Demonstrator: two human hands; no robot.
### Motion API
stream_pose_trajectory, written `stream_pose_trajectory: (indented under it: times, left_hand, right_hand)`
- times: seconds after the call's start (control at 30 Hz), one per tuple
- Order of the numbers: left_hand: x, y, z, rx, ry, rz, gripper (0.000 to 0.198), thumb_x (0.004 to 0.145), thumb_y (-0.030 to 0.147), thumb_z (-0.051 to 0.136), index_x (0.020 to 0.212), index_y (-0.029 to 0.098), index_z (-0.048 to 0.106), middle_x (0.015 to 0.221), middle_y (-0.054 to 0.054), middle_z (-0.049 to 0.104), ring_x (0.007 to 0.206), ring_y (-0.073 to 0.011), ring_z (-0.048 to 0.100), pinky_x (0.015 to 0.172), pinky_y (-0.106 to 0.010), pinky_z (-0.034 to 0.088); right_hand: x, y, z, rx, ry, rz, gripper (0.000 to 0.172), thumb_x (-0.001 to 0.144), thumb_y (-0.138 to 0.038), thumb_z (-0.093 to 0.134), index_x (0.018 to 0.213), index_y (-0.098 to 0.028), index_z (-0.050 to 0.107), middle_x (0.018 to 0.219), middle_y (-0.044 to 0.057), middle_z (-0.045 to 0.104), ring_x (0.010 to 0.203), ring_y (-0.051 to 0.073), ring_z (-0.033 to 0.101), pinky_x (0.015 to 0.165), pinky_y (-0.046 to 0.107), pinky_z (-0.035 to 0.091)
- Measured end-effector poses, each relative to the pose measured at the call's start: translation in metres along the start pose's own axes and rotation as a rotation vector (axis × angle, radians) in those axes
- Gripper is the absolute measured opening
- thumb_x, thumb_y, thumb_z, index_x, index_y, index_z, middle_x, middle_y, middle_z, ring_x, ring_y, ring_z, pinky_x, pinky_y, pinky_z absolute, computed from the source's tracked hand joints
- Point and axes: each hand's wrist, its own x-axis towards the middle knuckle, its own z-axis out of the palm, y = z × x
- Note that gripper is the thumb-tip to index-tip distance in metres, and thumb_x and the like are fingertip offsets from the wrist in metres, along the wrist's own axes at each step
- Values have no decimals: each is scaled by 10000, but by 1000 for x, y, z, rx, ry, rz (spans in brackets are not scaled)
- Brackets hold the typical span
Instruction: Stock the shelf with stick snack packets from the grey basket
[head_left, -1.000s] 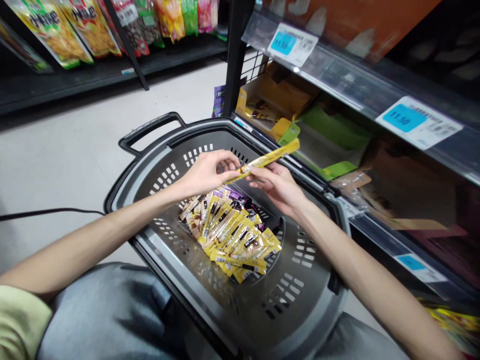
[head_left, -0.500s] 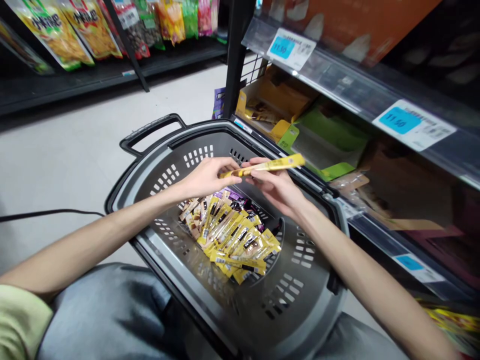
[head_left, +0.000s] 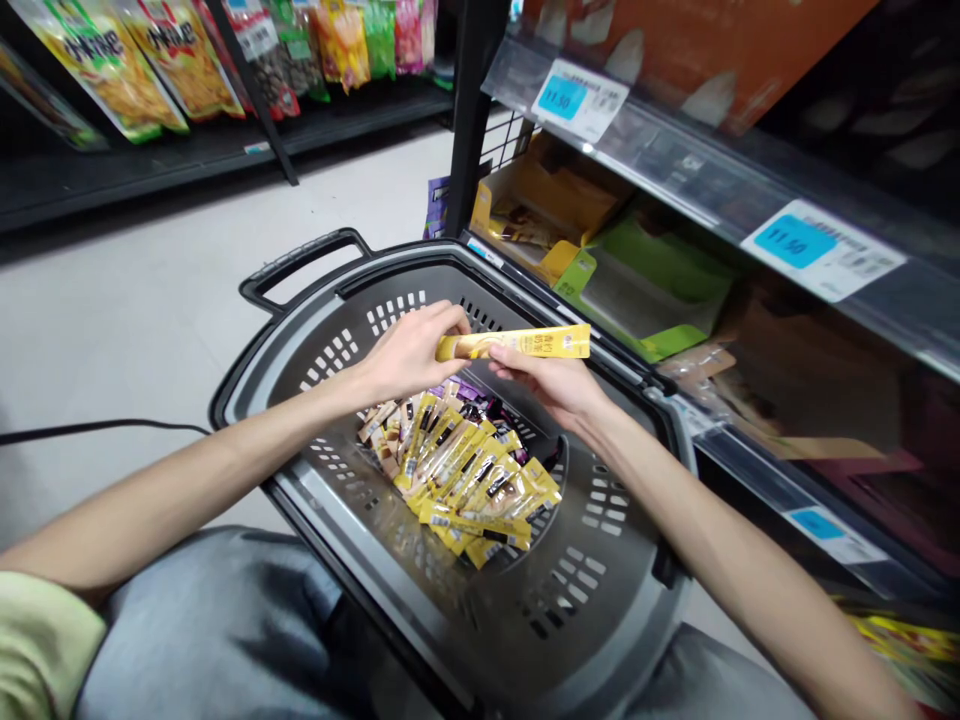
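Note:
Both my hands hold one long yellow stick packet level above a grey shopping basket. My left hand pinches the packet's left end with curled fingers. My right hand supports it from below near the middle, fingers closed on it. Beneath them, a heap of several yellow and brown stick packets lies in the basket's bottom, with a few purple ones at the far side.
A store shelf at the right holds a yellow display box and a green display box, under blue price tags. Snack bags hang across the aisle. The basket handle points away. My grey-trousered knees flank the basket.
The yellow packet has turned from tilted up to the right to lying level, and now shows its broad face. Both hands stayed above the basket, shifting only slightly.

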Motion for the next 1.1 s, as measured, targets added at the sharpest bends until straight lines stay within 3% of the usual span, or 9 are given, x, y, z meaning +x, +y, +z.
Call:
stream_pose_trajectory:
  times: [0.13,0.27,0.33,0.47,0.57,0.7,0.77,0.9,1.1]
  left_hand:
    - [-1,0,-2,175,-22,138,214,909,328,596,1018,145,617,1009,-91,635,895,-217,592,753,-324,465]
    - [-2,0,-5,307,-80,201,221,943,162,455,1043,138,650,965,-94,648,835,-203,615,733,-334,485]
    - [-2,-2,-4,284,-121,192,254,924,117,420,979,142,667,910,-82,649,759,-181,616,669,-319,480]
    - [-6,-8,-2,251,-202,213,230,876,112,469,952,154,682,906,-83,674,771,-188,650,621,-313,484]
    - [-10,-12,-3,413,-278,196,238,844,92,510,986,145,693,944,-106,702,862,-236,681,668,-337,506]
    - [-14,-13,-5,501,-331,106,241,829,83,538,990,128,712,981,-136,730,877,-256,703,703,-350,521]
    - [-15,-13,-4,504,-353,86,221,840,102,537,958,129,722,948,-138,738,839,-252,708,680,-342,512]
    - [-17,-12,-3,496,-416,96,231,874,151,514,974,127,721,919,-132,746,799,-259,716,628,-336,477]
    - [-17,-18,-5,402,-436,60,215,873,150,548,981,116,731,908,-163,749,774,-277,716,628,-353,481]
  right_hand:
    - [-1,-2,-1,-70,40,-28,330,644,-294,931,897,-147,778,869,61,784,670,91,694,645,169,587]
    - [-1,-5,-4,-259,-213,176,417,812,-520,769,816,-104,760,752,130,770,600,141,709,560,212,574]
    - [0,-5,-4,-330,-337,231,477,867,-542,683,742,-86,747,736,160,765,603,165,723,575,236,576]
    - [2,3,-9,-447,-376,187,507,910,-569,593,779,-102,738,768,138,773,645,163,730,614,244,564]
    - [8,6,-16,-817,-385,18,471,958,-562,525,877,-139,717,844,104,775,687,168,721,639,267,549]
    - [36,8,-9,-1599,-391,-262,249,991,-314,518,1065,-157,697,1029,111,764,979,221,718,868,306,518]
    - [58,17,3,-1831,-392,-208,249,971,-246,548,1147,-124,674,1141,173,733,1099,268,690,923,324,504]
    - [95,54,24,-1943,-381,-83,273,945,-193,595,1169,-59,673,1204,257,681,1127,345,676,924,402,526]
    - [108,102,31,-1988,-348,-15,338,977,-362,631,1233,-142,634,1242,108,653,1098,224,657,957,450,551]
